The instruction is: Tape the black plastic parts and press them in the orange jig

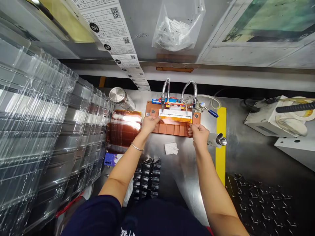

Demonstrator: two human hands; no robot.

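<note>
A brown fixture plate [169, 129] lies on the metal bench in front of me. On it rests a white strip [175, 113] with a row of small dark marks, and an amber film strip [177, 119] runs along its near edge. My left hand [150, 124] is closed in a pinch at the left end of the amber strip. At its lower right corner my right hand [199, 134] is closed too, with thumb and forefinger pressed together. The fingertips cover the strip's ends. Two bendable metal hoses [190, 83] arch down to the fixture from behind.
Stacked clear plastic trays [49, 114] rise on the left, beside a steel flask [122, 98] and brown film sheets [124, 129]. Black trays [147, 178] lie nearer me, with another black tray [261, 203] at right. A white machine [270, 118] stands right. A label strip [115, 39] hangs above.
</note>
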